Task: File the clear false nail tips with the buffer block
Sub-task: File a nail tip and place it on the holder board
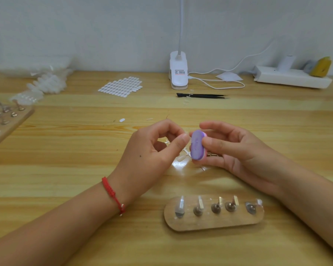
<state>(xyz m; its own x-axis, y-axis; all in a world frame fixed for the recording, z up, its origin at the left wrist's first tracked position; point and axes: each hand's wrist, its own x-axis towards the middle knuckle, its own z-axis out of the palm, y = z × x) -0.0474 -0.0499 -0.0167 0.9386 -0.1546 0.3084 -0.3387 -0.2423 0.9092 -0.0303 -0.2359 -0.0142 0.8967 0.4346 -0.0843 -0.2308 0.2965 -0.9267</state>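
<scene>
Buffer block [198,145] upright in right hand [238,150], beside left hand's [152,150] nail tip [187,134]

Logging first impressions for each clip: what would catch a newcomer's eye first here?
Mid-table, the right hand grips a purple buffer while the left hand pinches what looks like a clear tip beside it. Nearer the camera lies an oval wooden stand with five pegs, and a red bracelet circles the left wrist.

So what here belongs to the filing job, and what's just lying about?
In use: purple oval buffer block in right hand; clear false nail tip pinched by left hand; oval wooden tip stand.
Idle: white clip lamp; black tweezers; white sticker sheet.
</scene>
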